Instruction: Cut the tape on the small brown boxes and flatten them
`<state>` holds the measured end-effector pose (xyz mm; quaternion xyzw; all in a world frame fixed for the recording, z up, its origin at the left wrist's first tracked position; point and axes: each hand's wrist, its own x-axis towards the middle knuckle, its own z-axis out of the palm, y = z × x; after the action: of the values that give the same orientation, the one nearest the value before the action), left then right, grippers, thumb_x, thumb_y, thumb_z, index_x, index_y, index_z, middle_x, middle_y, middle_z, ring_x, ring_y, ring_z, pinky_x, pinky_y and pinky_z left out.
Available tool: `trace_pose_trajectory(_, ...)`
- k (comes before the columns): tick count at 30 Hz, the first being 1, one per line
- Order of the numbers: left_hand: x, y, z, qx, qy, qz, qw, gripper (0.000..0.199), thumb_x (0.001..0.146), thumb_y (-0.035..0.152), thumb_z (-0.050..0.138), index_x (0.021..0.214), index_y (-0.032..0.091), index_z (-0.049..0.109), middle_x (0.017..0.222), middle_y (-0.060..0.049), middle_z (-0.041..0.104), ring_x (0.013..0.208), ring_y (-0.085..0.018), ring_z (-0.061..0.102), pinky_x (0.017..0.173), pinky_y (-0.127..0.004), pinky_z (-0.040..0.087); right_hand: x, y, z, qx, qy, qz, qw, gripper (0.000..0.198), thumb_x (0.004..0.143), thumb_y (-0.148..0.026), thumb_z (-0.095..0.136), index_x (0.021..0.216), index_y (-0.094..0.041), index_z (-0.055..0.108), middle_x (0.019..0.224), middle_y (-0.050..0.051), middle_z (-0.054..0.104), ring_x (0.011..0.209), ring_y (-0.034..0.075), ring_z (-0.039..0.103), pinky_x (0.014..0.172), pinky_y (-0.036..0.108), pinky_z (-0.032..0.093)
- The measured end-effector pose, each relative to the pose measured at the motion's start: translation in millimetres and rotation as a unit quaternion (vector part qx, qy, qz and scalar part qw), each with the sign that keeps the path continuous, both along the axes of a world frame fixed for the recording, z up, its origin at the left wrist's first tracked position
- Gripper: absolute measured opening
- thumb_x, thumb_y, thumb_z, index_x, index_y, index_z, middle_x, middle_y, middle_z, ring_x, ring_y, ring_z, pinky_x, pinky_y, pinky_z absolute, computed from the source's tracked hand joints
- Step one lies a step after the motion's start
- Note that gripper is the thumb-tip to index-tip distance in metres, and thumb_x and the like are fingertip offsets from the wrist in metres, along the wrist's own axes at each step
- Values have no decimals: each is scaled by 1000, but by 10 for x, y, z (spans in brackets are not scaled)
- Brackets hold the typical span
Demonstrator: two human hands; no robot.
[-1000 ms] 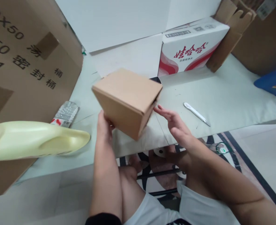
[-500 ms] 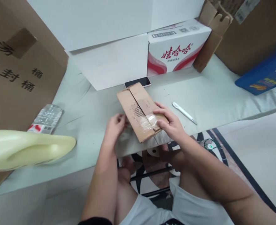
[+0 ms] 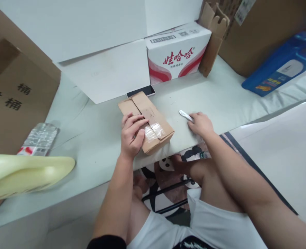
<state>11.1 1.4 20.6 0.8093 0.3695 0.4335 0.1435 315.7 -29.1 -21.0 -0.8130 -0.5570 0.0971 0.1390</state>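
box (image 3: 152,112) steadied under our spread left hand (image 3: 131,135), we should pinch the white tool (image 3: 185,115) firmly, right hand (image 3: 203,124) closure being unclear.

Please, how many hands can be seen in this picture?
2. The left hand rests on top of the taped box; the right hand covers part of the white knife. No others show.

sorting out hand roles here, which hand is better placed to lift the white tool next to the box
Likely the right hand: it covers one end of the white tool. The left hand lies on the cardboard box, farther from the tool.
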Motion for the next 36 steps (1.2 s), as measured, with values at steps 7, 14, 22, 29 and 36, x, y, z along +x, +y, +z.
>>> trace_pose_trajectory(7,30,-10,-19,22,-19,-5,1000,32,92,28,48,106,23,76,115,-7,71,123,-28,57,118,-55,38,-246,-317,406,328,153,64,930,13,90,-25,60,103,-23,63,93,5,65,84,21,66,78,42,59)
trace_pose_trajectory(14,32,-23,-34,20,-19,-4,1000,33,91,28,48,106,22,76,116,-8,71,125,-27,55,119,-53,37,-963,-767,881,437,219,318,812,26,83,-6,66,99,-25,61,98,2,66,100,19,73,87,35,63)
trace_pose_trajectory(22,34,-34,-48,3,-15,-6,1000,32,89,27,48,104,22,76,114,-7,70,123,-27,56,119,-53,36,-1052,-678,771,373,160,335,850,18,86,-9,59,94,-24,65,99,5,72,97,20,73,83,36,62)
trace_pose_trajectory(29,22,-23,-89,1,-29,-2,1000,41,85,25,49,122,21,65,119,-9,68,127,-30,54,119,-54,36,-1072,-764,875,348,139,351,858,10,83,-13,61,88,-22,62,94,5,71,85,19,72,72,31,59)
trace_pose_trajectory(36,25,-29,-120,0,-52,6,999,46,83,24,51,128,22,56,119,-9,68,132,-32,49,118,-55,36,-1072,-808,924,327,171,361,857,13,84,-11,59,88,-22,63,97,6,71,88,18,72,75,30,58)
